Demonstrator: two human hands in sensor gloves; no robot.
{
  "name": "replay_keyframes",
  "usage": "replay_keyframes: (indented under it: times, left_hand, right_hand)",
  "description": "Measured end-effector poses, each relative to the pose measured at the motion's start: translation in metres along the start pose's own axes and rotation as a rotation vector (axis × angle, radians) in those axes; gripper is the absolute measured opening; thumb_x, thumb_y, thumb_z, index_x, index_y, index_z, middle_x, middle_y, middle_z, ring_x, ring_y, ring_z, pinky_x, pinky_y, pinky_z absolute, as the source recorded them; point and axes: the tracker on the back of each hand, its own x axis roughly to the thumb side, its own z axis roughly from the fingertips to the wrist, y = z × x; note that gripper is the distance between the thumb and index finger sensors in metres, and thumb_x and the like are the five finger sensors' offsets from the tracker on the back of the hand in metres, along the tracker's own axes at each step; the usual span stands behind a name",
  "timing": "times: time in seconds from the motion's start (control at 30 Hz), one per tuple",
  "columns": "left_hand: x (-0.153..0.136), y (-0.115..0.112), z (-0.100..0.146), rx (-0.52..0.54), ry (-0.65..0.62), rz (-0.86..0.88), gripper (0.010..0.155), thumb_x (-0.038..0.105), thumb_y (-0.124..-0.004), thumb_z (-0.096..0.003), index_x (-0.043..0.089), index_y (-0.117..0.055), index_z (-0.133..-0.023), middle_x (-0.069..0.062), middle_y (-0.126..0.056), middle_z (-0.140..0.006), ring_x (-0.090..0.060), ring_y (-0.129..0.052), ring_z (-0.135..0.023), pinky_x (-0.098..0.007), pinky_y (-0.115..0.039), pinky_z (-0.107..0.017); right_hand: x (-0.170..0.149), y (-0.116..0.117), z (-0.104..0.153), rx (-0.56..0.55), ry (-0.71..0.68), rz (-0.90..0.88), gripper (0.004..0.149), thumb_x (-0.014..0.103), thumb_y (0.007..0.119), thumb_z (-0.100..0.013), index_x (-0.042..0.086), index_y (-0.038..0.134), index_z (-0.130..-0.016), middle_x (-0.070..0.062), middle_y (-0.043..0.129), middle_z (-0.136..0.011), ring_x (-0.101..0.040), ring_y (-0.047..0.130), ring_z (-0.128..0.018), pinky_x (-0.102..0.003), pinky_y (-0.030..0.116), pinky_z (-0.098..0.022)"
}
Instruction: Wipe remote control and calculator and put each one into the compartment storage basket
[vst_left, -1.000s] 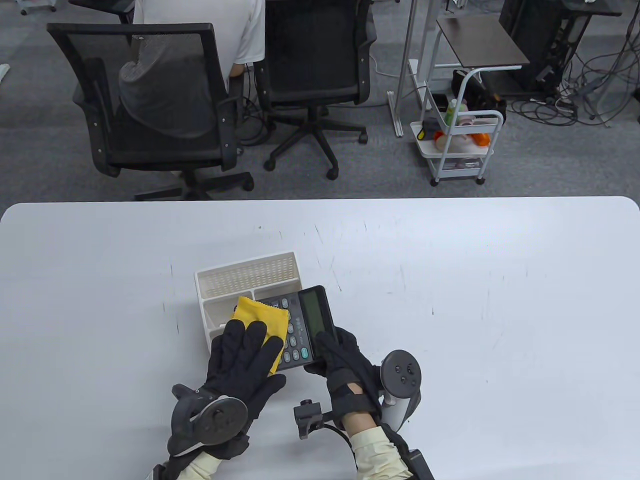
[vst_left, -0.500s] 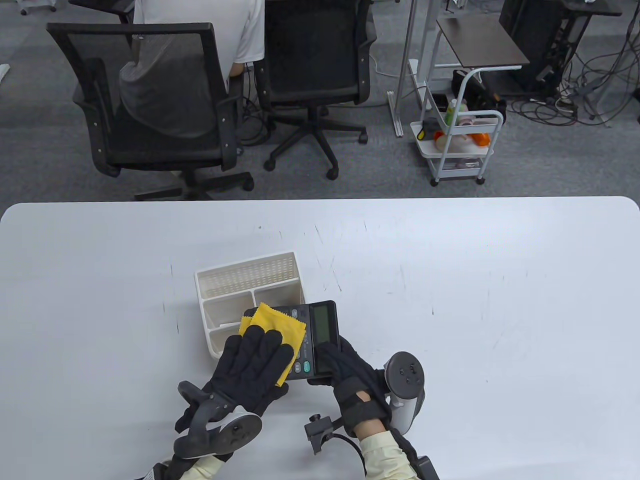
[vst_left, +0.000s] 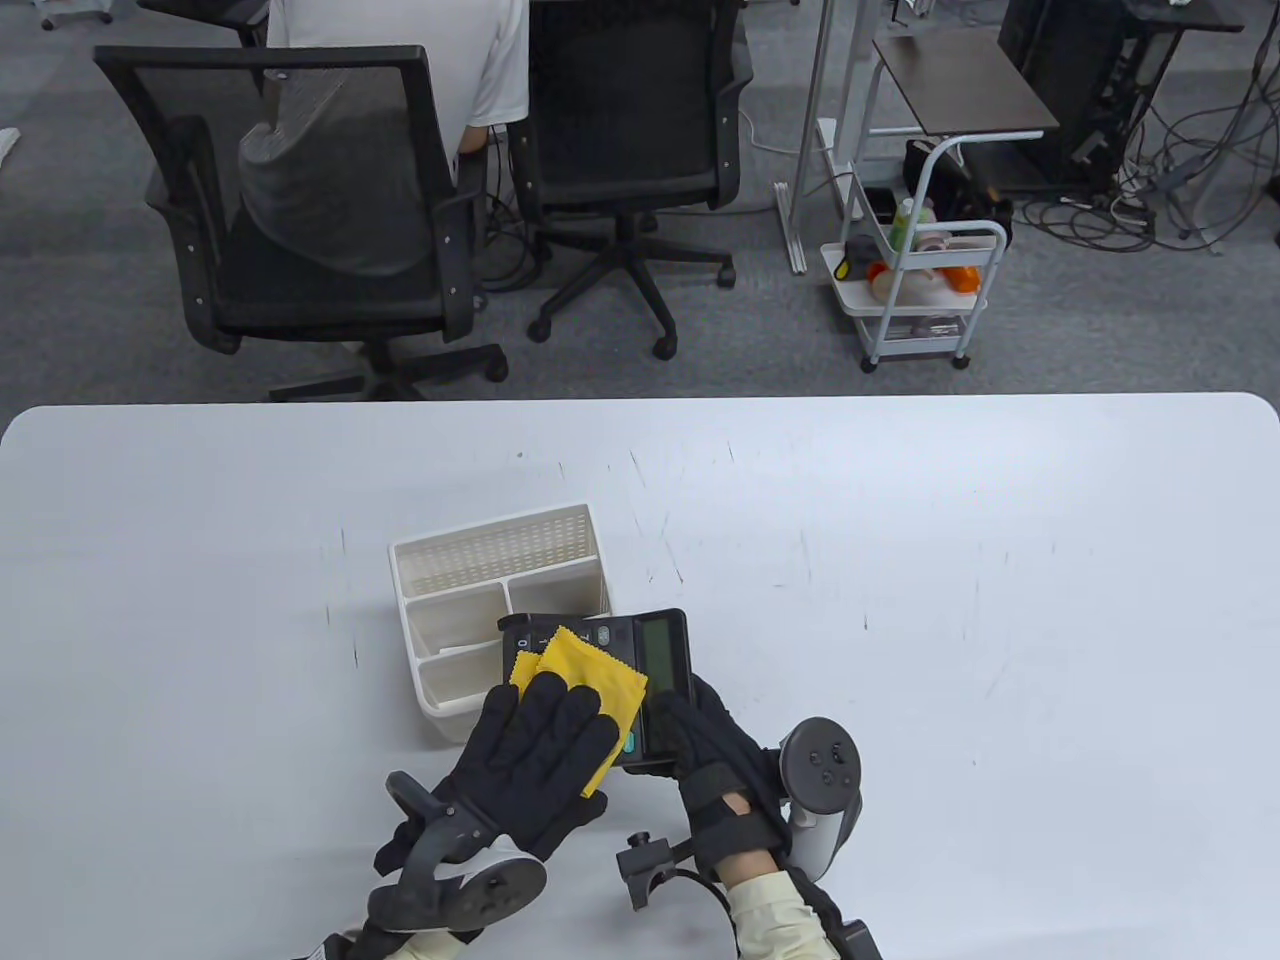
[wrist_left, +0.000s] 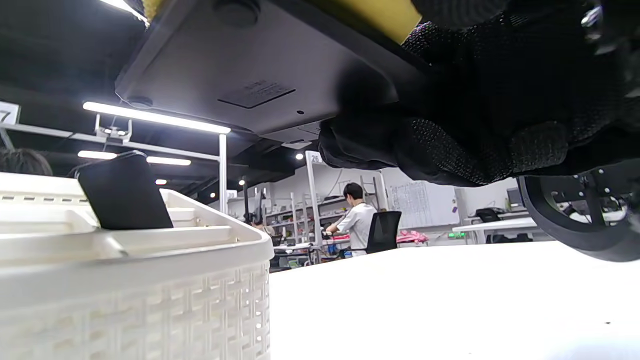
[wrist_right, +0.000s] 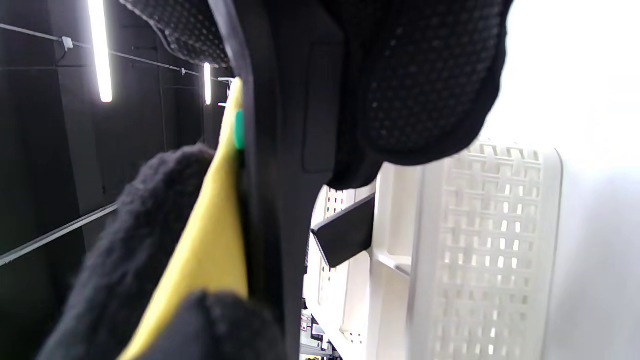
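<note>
A black calculator (vst_left: 662, 650) is held just above the near right corner of the white compartment basket (vst_left: 490, 550). My right hand (vst_left: 700, 740) grips its near right end, fingers curled under it. My left hand (vst_left: 540, 750) lies flat on a yellow cloth (vst_left: 590, 675) and presses it onto the keypad. The left wrist view shows the calculator's grey underside (wrist_left: 240, 75) above the basket's rim (wrist_left: 150, 280). A black remote control (wrist_left: 125, 192) stands upright in a basket compartment; the right wrist view shows it as a dark slab (wrist_right: 345, 232) beside the calculator's edge (wrist_right: 280, 150).
The basket's woven side wall (wrist_right: 480, 250) sits close to my right hand. White tabletop (vst_left: 950, 600) stretches to the right and far side. Beyond the table's far edge stand two black office chairs (vst_left: 330, 200) and a white cart (vst_left: 920, 290).
Both hands and the calculator have shifted right and toward the near edge. The cloth has slid along the keypad toward the display, uncovering the basket's front compartments.
</note>
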Motion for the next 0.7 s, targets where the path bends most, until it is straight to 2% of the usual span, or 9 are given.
replay_keyframes:
  times: [0.07,0.17,0.27,0.37,0.5,0.57,0.7]
  left_hand:
    - [-0.001,0.001,0.000,0.013,0.007,0.001,0.056,0.050,-0.062,-0.0530,0.031,-0.059,-0.106,-0.002,-0.061,-0.114,-0.035,-0.060,-0.108,-0.058,-0.055,-0.075]
    - [-0.007,0.003,0.002,0.020,0.057,-0.008,0.056,0.050,-0.062,-0.0532,0.030,-0.060,-0.106,-0.002,-0.063,-0.113,-0.036,-0.062,-0.107,-0.057,-0.057,-0.074]
    - [-0.013,0.007,0.006,0.056,0.081,-0.001,0.054,0.052,-0.062,-0.0531,0.033,-0.065,-0.104,-0.001,-0.067,-0.112,-0.037,-0.062,-0.107,-0.059,-0.056,-0.074]
    - [-0.017,0.009,0.007,0.060,0.100,0.071,0.053,0.055,-0.060,-0.0530,0.037,-0.067,-0.102,-0.005,-0.063,-0.115,-0.049,-0.049,-0.109,-0.065,-0.051,-0.074]
    - [-0.020,0.004,0.008,0.017,0.122,0.219,0.054,0.057,-0.058,-0.0532,0.036,-0.069,-0.102,-0.008,-0.060,-0.116,-0.053,-0.052,-0.107,-0.066,-0.053,-0.073]
    - [-0.018,0.003,0.008,0.008,0.112,0.195,0.054,0.056,-0.059,-0.0535,0.034,-0.070,-0.101,-0.009,-0.062,-0.115,-0.052,-0.055,-0.106,-0.064,-0.055,-0.073]
    - [-0.009,0.004,0.004,0.010,0.065,0.135,0.054,0.050,-0.064,-0.0539,0.023,-0.073,-0.100,-0.009,-0.068,-0.111,-0.041,-0.069,-0.104,-0.056,-0.062,-0.073]
  right_hand:
    - [0.002,-0.002,0.000,-0.002,-0.003,0.012,0.064,0.036,0.070,-0.058,-0.012,0.064,-0.100,-0.027,0.090,-0.080,-0.028,0.107,-0.052,-0.039,0.093,-0.035]
    - [0.005,-0.003,0.003,-0.063,-0.024,0.029,0.063,0.038,0.069,-0.060,-0.010,0.067,-0.100,-0.027,0.091,-0.078,-0.027,0.107,-0.050,-0.038,0.093,-0.033]
    - [0.004,-0.003,0.004,-0.056,-0.016,-0.003,0.063,0.038,0.068,-0.061,-0.010,0.065,-0.101,-0.026,0.090,-0.080,-0.027,0.106,-0.052,-0.039,0.092,-0.035]
    - [0.005,-0.001,0.005,-0.034,-0.033,-0.020,0.062,0.037,0.068,-0.061,-0.010,0.064,-0.101,-0.027,0.089,-0.080,-0.028,0.105,-0.053,-0.040,0.092,-0.036]
    - [0.007,0.000,0.006,-0.029,-0.060,0.036,0.062,0.037,0.068,-0.060,-0.010,0.065,-0.101,-0.027,0.089,-0.080,-0.028,0.105,-0.053,-0.040,0.092,-0.036]
    - [0.007,0.000,0.006,-0.038,-0.065,0.063,0.063,0.038,0.068,-0.060,-0.009,0.065,-0.101,-0.027,0.090,-0.080,-0.028,0.105,-0.053,-0.040,0.091,-0.035]
    - [0.006,0.000,0.007,-0.051,-0.070,0.090,0.062,0.038,0.069,-0.060,-0.009,0.065,-0.101,-0.026,0.090,-0.080,-0.029,0.105,-0.053,-0.040,0.091,-0.036]
